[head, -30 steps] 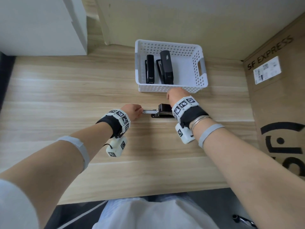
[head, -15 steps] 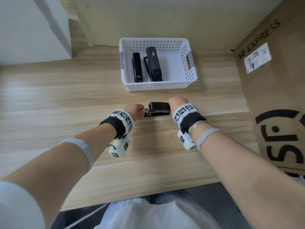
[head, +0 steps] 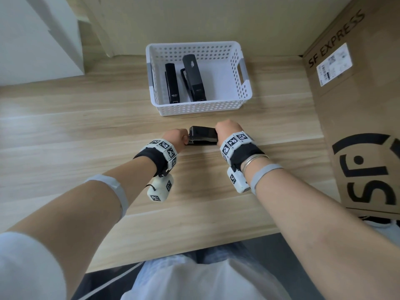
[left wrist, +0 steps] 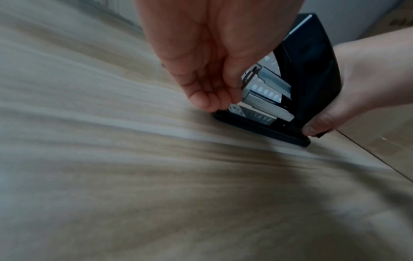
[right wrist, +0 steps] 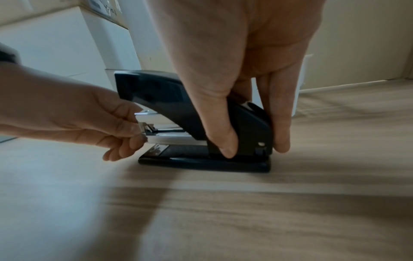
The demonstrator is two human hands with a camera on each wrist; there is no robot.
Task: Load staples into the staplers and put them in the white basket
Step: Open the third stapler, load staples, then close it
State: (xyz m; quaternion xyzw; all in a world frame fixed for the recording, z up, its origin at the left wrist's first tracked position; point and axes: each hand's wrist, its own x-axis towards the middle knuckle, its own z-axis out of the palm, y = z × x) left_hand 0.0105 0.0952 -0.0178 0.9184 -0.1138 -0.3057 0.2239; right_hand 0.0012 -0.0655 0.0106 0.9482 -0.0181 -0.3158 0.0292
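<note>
A black stapler (head: 203, 136) (right wrist: 201, 127) (left wrist: 312, 74) stands on the wooden table (head: 86, 148) just in front of the white basket (head: 200, 108). My right hand (head: 227, 129) (right wrist: 252, 141) grips its rear end, thumb on one side and fingers on the other. My left hand (head: 176, 138) (left wrist: 220, 98) (right wrist: 132, 130) pinches the front tip of the silver staple tray (right wrist: 174, 137) (left wrist: 263, 102), which is nearly all the way in under the black top. Two more black staplers (head: 172, 84) (head: 194, 77) lie side by side in the basket.
A large brown SF EXPRESS cardboard box (head: 363, 118) stands along the right side of the table. A white cabinet (head: 36, 40) fills the far left corner. A beige wall (head: 194, 18) runs behind the basket. The table's front edge is close to my body.
The silver staple tray stuck out to the left a second ago; my left hand has pushed it in toward the stapler body. My right hand has stayed at the rear end.
</note>
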